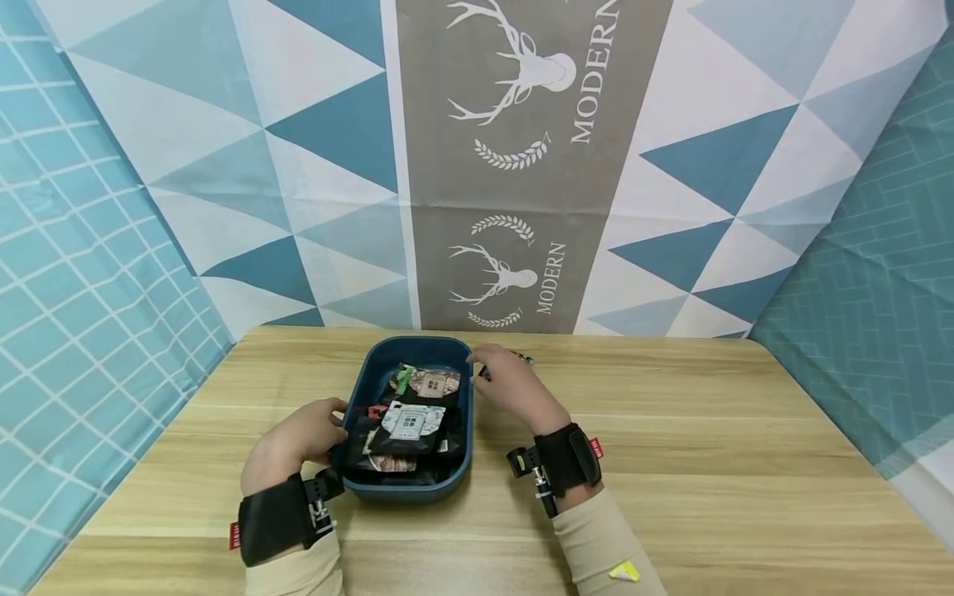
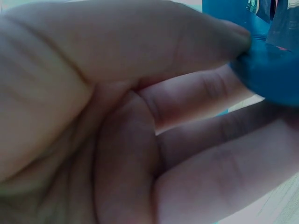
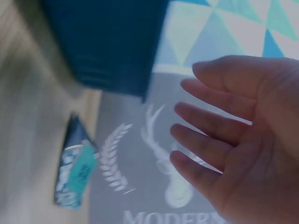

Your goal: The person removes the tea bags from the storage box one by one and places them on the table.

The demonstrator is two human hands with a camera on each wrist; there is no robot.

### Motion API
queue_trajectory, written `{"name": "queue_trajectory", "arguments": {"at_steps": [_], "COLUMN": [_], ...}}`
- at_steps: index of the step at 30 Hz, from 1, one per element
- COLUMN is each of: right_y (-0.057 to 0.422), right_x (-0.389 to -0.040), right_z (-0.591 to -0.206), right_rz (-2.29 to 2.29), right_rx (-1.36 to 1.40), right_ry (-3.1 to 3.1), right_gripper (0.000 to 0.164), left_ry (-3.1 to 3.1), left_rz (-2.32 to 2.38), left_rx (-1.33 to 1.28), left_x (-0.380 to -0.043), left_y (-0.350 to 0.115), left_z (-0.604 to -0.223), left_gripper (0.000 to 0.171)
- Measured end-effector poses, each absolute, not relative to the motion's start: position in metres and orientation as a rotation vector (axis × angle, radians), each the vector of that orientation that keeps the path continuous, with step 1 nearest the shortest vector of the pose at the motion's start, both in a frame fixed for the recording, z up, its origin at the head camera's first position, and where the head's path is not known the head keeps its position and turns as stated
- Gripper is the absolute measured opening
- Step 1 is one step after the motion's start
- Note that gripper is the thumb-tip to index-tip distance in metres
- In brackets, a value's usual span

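A dark blue plastic bin (image 1: 406,494) stands on the table, holding several black sachets. One sachet with a white label (image 1: 410,422) lies on top, and another with a beige label and green corner (image 1: 432,384) lies farther back. My left hand (image 1: 294,434) grips the bin's left side; in the left wrist view its thumb (image 2: 219,39) lies at the bin's edge (image 2: 271,77) with fingers below. The right hand (image 1: 514,385) is beside the bin's right rim. In the right wrist view its fingers are extended and apart from the bin (image 3: 107,42), holding nothing.
A dark sachet with a teal label (image 3: 77,170) lies on the wooden table (image 1: 715,447) right of the bin, mostly hidden behind the right hand in the head view. A patterned cloth (image 1: 335,165) hangs along the table's back edge.
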State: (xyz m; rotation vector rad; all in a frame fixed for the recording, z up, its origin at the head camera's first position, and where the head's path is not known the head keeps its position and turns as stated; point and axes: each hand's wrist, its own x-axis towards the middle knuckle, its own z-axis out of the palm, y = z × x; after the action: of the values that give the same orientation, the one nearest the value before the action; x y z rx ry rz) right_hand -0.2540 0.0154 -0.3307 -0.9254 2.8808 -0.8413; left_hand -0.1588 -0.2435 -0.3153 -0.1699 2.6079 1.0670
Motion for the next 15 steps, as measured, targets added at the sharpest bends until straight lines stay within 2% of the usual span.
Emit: {"name": "queue_trajectory", "arguments": {"at_steps": [15], "right_y": [-0.006], "right_x": [-0.212], "right_z": [-0.301], "right_rz": [-0.593], "right_rx": [-1.191], "right_ry": [2.702], "right_gripper": [0.036], "left_ry": [2.618], "left_rz": [1.041], "left_rx": [-0.165], "left_x": [-0.159], "left_y": [-0.243], "left_z": [-0.315], "left_gripper": [0.045]}}
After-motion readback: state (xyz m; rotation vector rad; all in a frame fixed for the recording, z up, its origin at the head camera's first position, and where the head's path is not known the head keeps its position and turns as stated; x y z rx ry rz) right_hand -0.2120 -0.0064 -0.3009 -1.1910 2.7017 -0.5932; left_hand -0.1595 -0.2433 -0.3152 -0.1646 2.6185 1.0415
